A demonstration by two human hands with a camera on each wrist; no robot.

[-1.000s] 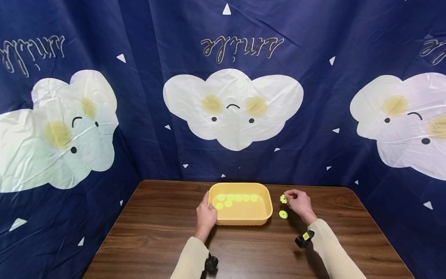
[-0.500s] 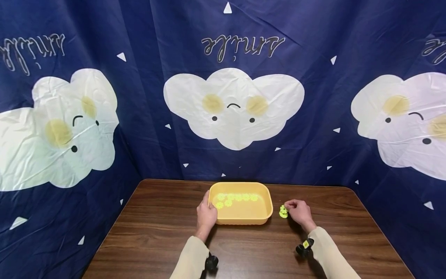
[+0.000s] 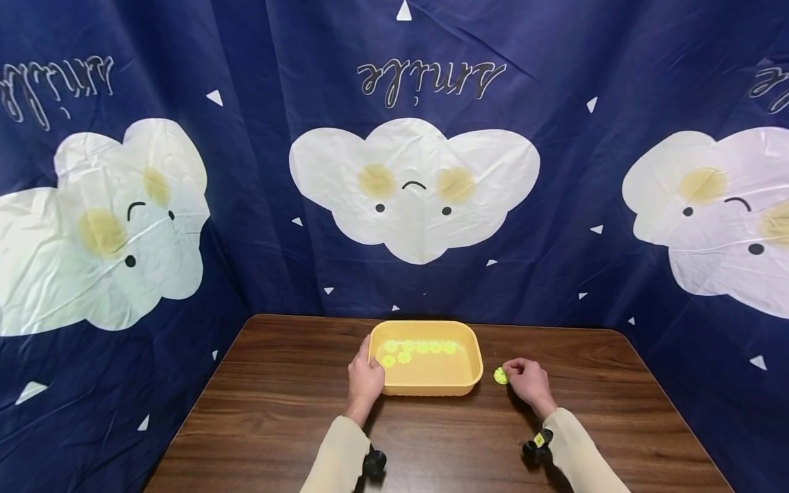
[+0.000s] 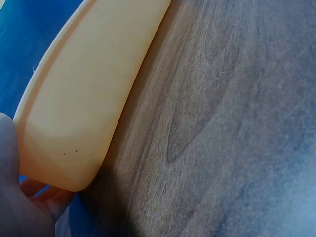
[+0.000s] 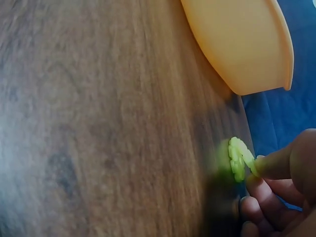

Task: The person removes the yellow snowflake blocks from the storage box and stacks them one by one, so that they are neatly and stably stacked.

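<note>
My left hand (image 3: 366,380) grips the left end of a yellow plastic basin (image 3: 431,391), thumb over the rim. In the left wrist view the fingers wrap the basin's corner (image 4: 74,170). Several yellow-green flower-shaped discs (image 3: 422,348) lie on the basin's floor, mostly along its far side. To the right of the basin, my right hand (image 3: 530,383) pinches a flower-shaped disc (image 5: 249,162) between thumb and fingers. That disc is tilted against a second flower-shaped disc (image 5: 236,165), just above or on the table; whether they are joined is too small to tell.
The brown wooden table (image 3: 277,411) runs back to a dark blue curtain (image 3: 259,205) with printed clouds, which also hangs at both sides. A black wrist camera (image 3: 374,463) is strapped near the left cuff, and another (image 3: 533,452) near the right.
My right hand has brought its flower-shaped disc nearer to me, onto the second disc that lay apart on the table. The left hand and basin have stayed put.
</note>
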